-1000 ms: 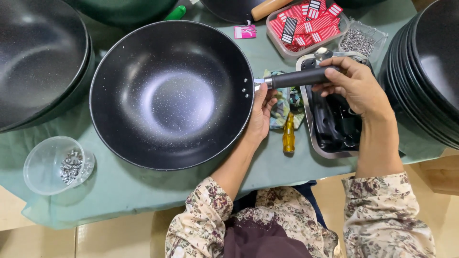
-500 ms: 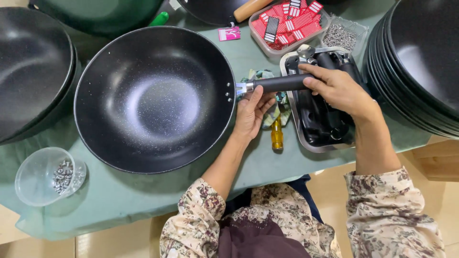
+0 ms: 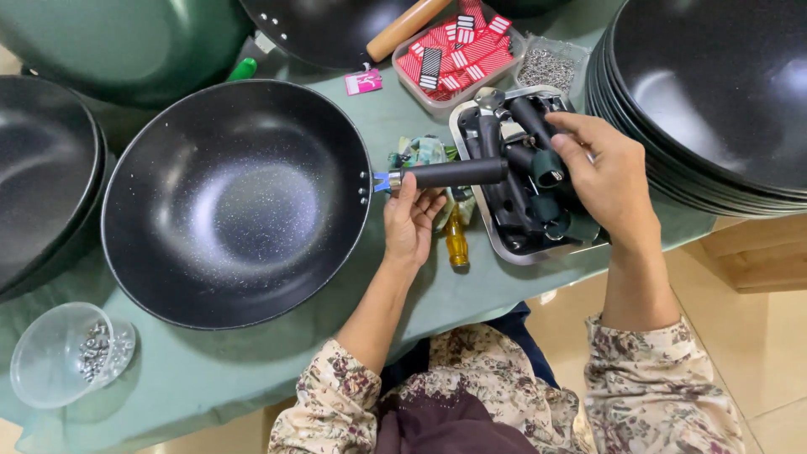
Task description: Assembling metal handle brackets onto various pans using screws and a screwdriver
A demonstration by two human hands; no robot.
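Observation:
A black speckled wok (image 3: 239,202) lies on the green cloth, its black handle (image 3: 454,172) pointing right. My left hand (image 3: 412,225) is under that handle near the wok's rim, palm up, fingers curled against it. My right hand (image 3: 605,172) is over a metal tray (image 3: 492,244) of loose dark handles, its fingertips pinching a dark green handle piece (image 3: 546,168).
Black pans (image 3: 714,92) are stacked at the right and more pans (image 3: 42,168) at the left. A tub of red-and-white tags (image 3: 458,50), a bag of screws (image 3: 546,67), a yellow screwdriver (image 3: 456,244) and a clear bowl of screws (image 3: 71,353) lie around.
My right hand has let go of the wok handle's end and moved right onto the tray of handles. The left hand stays under the handle.

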